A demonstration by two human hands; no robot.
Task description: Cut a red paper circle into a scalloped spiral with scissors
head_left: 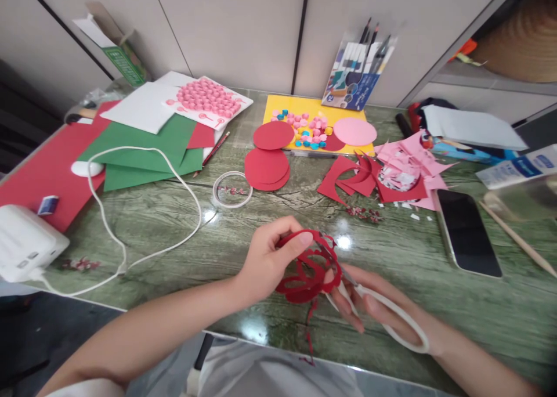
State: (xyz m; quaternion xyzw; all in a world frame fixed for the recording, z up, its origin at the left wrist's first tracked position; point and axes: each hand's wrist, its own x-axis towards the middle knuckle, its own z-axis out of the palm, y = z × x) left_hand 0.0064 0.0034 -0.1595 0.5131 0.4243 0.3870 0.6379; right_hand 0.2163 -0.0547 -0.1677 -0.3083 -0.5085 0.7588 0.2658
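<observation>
My left hand [270, 252] pinches a red paper cutout [304, 278] with scalloped edges and openings cut through it. In my right hand [383, 295] is a pair of white-handled scissors [395, 316], fingers through the loops. The blades lie against the right edge of the red paper, partly hidden by it. A thin red paper strip [309, 333] hangs below the cutout toward the table's front edge. Red paper circles [266, 169] lie beyond my left hand, beside a roll of white tape [232, 189].
A phone [469, 233] lies right, near pink and red paper scraps [404, 173]. At the back are a yellow sheet [272, 104] with small colored pieces and a pen box [354, 75]. Left are green paper [143, 144], a white charger [28, 243] and its looped cable [198, 211].
</observation>
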